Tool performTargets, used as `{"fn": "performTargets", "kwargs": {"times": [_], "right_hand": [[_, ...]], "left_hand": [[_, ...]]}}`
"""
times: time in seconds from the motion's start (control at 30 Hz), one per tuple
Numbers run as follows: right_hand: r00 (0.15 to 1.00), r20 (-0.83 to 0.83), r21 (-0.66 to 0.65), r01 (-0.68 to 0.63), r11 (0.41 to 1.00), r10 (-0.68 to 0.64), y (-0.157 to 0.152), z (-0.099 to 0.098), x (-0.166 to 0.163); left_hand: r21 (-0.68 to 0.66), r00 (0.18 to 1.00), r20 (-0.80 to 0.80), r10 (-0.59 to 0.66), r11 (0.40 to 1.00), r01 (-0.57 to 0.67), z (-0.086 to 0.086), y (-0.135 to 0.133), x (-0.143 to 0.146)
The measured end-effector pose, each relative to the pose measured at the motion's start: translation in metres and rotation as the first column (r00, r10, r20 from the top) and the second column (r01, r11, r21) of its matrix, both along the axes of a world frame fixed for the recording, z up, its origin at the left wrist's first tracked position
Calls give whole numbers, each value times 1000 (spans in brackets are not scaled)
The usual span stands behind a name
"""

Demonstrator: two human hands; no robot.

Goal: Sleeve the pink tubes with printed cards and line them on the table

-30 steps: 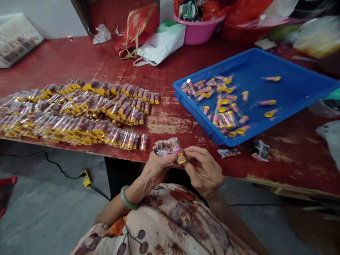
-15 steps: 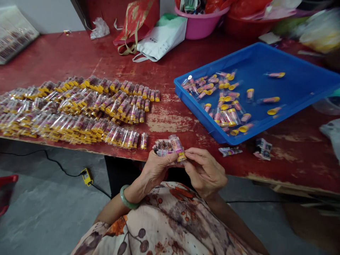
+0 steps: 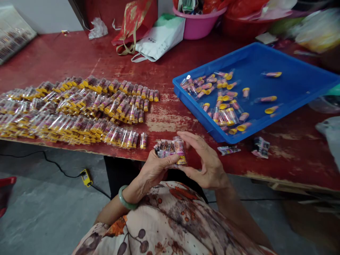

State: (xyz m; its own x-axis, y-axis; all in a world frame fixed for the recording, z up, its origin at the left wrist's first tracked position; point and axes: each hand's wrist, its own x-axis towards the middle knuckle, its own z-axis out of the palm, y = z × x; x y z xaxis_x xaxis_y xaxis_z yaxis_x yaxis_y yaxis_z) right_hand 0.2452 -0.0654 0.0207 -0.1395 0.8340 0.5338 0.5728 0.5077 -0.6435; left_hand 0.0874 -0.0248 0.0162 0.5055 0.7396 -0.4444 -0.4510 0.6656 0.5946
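My left hand [image 3: 160, 166] is closed around a stack of printed labels [image 3: 165, 146], its thumb pressing on a small clear tube [image 3: 180, 150] with a yellow end. A printed wrap with pink and purple lettering shows on the tube. At the tube's right side, my right hand [image 3: 205, 161] has its thumb and fingers spread apart, the fingertips near the tube's two ends. Beyond it, the blue tray [image 3: 289, 63] holds several clear tubes [image 3: 230, 115] with yellow ends and pink contents. To the left, many wrapped tubes [image 3: 79, 124] lie piled in rows on the red table [image 3: 162, 122].
Two crumpled printed packs [image 3: 228, 150] [image 3: 260, 147] lie by the tray's near edge. Farther back are a red bag [image 3: 138, 21], a white bag [image 3: 162, 39] and a pink basin [image 3: 200, 26]. Below the table, a black cord runs to a yellow box [image 3: 86, 177].
My right hand has opened from a pinch at the tube, its fingers now spread. The tube has turned more upright and lies against the labels in my left hand.
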Motion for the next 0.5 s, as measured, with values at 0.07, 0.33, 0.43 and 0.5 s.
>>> {"fn": "performTargets", "kwargs": {"times": [0.07,0.33,0.43,0.5], "right_hand": [[999,-34,9,-7,1000,7,1,0,-1],[995,-79,-12,58,998,-59,-6,0,-9],[993,-95,-6,67,998,-68,-6,0,-9],[992,-106,9,62,998,-61,-6,0,-10]], "left_hand": [[-8,1000,2,-1,1000,1,3,-1,0],[-27,999,-45,-7,1000,6,5,-1,-2],[-23,1000,-20,-2,1000,2,4,-1,-2],[-26,1000,-19,-10,1000,10,4,-1,-3]]}}
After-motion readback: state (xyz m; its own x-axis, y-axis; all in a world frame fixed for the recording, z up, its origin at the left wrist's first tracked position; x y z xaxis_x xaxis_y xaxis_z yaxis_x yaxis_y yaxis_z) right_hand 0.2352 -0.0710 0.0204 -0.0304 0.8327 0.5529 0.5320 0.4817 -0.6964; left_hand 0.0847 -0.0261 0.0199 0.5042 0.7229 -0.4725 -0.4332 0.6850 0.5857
